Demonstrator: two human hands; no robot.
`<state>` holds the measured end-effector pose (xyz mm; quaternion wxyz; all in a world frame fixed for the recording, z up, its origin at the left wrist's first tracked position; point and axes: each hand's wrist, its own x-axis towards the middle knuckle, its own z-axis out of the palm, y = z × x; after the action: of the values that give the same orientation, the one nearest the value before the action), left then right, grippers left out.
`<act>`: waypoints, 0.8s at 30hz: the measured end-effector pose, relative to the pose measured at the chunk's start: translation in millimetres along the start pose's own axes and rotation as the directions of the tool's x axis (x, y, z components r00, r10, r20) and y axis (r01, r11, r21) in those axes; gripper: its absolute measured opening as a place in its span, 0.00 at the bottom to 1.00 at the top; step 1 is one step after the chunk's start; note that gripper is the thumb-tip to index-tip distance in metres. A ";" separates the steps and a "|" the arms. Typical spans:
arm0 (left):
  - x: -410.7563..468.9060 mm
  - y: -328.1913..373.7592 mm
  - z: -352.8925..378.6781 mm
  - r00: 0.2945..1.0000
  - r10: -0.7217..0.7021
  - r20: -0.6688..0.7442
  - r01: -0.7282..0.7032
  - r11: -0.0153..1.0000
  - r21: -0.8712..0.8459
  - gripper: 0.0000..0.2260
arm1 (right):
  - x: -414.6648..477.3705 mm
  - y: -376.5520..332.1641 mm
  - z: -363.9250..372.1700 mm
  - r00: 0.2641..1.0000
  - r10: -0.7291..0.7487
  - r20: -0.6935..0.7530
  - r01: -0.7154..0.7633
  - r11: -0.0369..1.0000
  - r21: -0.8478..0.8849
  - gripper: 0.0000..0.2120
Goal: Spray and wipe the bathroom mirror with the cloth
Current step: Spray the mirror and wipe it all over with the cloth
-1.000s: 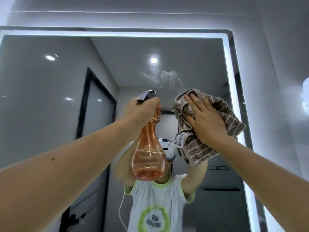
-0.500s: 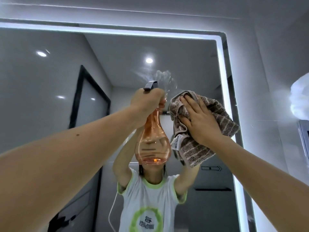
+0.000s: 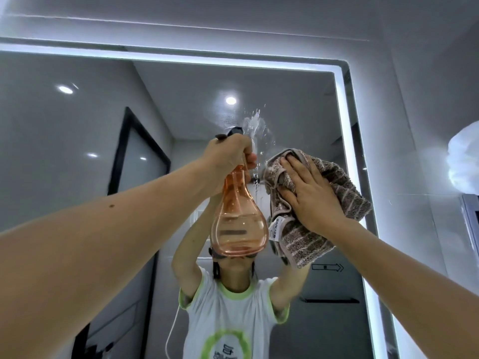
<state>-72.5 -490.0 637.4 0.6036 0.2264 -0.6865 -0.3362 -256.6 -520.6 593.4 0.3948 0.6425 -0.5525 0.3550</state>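
Mirror [image 3: 77,141] glass is seen mounted on the wall ahead, bordered along the top and right edge by a lit strip [image 3: 344,141]. A wet patch of spray droplets [image 3: 255,125] is observed on the glass near the upper centre, with thin runs trailing down from it.

A transparent orange spray bottle [image 3: 238,224] is gripped at the neck by the left hand [image 3: 229,154], fingers clenched around the trigger area; its dark nozzle [image 3: 234,131] is directed at the wet patch. Liquid is visible in the lower part of the bottle.

A brown striped cloth [image 3: 311,239] is pressed flat against the glass by the right hand [image 3: 311,195], palm spread over it with fingers extended. The cloth is located just right of the bottle and below the droplets; whether it touches the runs cannot be told. A white label [image 3: 275,230] hangs from its left edge.

A person in a white shirt with green trim is reflected below, both arms raised.
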 end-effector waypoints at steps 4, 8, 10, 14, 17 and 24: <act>-1.2 3.5 -5.5 1.000 0.010 0.014 -0.010 1.000 0.003 0.09 | 1.2 -3.1 -2.4 1.000 0.014 -0.004 -0.014 1.000 0.010 0.28; 6.1 6.3 -13.8 0.998 0.060 0.005 -0.060 0.998 -0.003 0.06 | 14.5 -7.6 -7.6 0.998 0.048 -0.035 -0.048 0.999 0.006 0.27; 15.0 5.8 -21.9 0.997 0.073 0.028 -0.073 0.997 -0.016 0.08 | 36.4 -10.4 -13.1 0.996 0.073 -0.061 -0.072 0.997 0.019 0.27; 41.4 1.3 -41.7 0.998 0.054 0.019 -0.053 0.997 -0.049 0.05 | 92.9 -20.5 -30.5 0.986 0.112 -0.124 -0.107 0.993 0.050 0.27; 55.9 2.1 -51.3 1.000 0.002 0.011 -0.001 0.999 -0.037 0.02 | 122.0 -28.9 -36.4 0.982 0.087 -0.168 -0.085 0.996 0.025 0.27; 49.7 -5.1 -61.6 0.997 0.080 -0.014 -0.081 0.983 -0.165 0.04 | 119.4 -43.7 -36.3 0.988 -0.069 -0.137 0.065 0.997 -0.040 0.26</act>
<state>-20.9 -540.7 670.1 0.6360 0.1488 -0.6628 -0.3663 -197.7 -535.8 710.8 0.4551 0.6275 -0.5080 0.3756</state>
